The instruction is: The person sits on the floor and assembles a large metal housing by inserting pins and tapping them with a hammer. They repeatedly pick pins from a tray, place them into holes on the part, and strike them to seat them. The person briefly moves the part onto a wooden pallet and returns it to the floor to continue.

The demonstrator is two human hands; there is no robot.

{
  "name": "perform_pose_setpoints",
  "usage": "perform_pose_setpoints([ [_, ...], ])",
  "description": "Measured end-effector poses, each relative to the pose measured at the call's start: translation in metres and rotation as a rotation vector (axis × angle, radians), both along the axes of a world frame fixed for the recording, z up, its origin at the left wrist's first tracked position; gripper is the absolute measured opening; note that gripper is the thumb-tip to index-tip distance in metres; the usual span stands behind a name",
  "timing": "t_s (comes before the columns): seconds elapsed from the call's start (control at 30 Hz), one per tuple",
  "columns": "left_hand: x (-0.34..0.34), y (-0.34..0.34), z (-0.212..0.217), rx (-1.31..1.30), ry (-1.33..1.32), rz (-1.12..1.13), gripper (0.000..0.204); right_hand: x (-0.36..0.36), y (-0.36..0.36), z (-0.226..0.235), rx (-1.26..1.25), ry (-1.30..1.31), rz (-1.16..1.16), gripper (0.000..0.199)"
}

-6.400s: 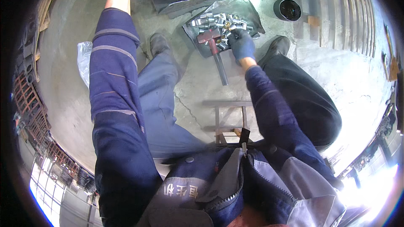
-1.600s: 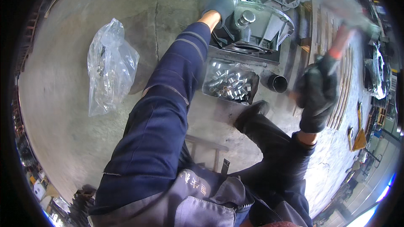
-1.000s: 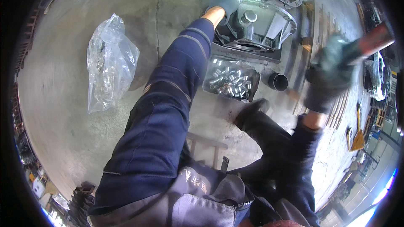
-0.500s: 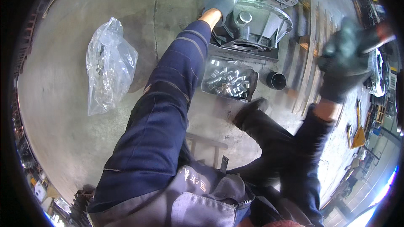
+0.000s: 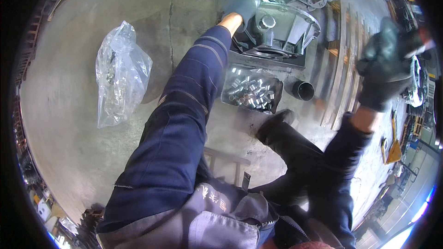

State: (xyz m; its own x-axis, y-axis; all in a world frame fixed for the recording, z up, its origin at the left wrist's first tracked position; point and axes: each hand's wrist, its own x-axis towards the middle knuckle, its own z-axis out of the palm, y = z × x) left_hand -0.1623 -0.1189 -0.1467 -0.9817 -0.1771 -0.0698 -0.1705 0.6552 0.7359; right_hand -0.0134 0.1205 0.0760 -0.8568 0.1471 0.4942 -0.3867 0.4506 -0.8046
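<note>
1. The left hand (image 5: 241,5), in a grey glove, is stretched far forward and laid on the near edge of a large grey metal housing (image 5: 281,30) that sits on the concrete floor (image 5: 60,110). The fingers are curled over the rim, so the housing is gripped rather than merely touched.
2. The right hand (image 5: 383,67), in a dark glove, is raised high at the right, well apart from the housing. It is clenched around a slim tool handle (image 5: 422,46) with a reddish tip; the tool is blurred and its kind cannot be told.
3. If a blow or a turn is meant, it is judged that the housing should be held firm and the left fingers kept clear of the raised round boss (image 5: 266,21) just beside them.
4. The right arm is bent at the elbow with the forearm lifted; the left arm is nearly straight.
5. A black tray of small silver sleeves (image 5: 251,93) is set just near of the housing, with a short black pipe piece (image 5: 302,90) to its right.
6. A clear plastic bag (image 5: 121,74) lies well to the left.
</note>
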Motion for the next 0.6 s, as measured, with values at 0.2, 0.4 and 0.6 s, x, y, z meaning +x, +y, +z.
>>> perform_pose_setpoints([
  [0.2, -0.006, -0.011, -0.001, 0.016, 0.085, -0.136, 0.054, 0.016, 0.022, -0.129, 0.924, -0.539, 0.108, 0.035],
  [0.4, -0.003, 0.002, -0.008, -0.034, 0.018, 0.047, 0.054, -0.017, 0.050, 0.004, 0.552, -0.154, 0.132, 0.026],
  [0.6, -0.006, 0.003, -0.020, -0.046, 0.103, 0.033, 0.054, 0.007, -0.002, -0.067, -0.620, -0.549, 0.147, 0.028],
])
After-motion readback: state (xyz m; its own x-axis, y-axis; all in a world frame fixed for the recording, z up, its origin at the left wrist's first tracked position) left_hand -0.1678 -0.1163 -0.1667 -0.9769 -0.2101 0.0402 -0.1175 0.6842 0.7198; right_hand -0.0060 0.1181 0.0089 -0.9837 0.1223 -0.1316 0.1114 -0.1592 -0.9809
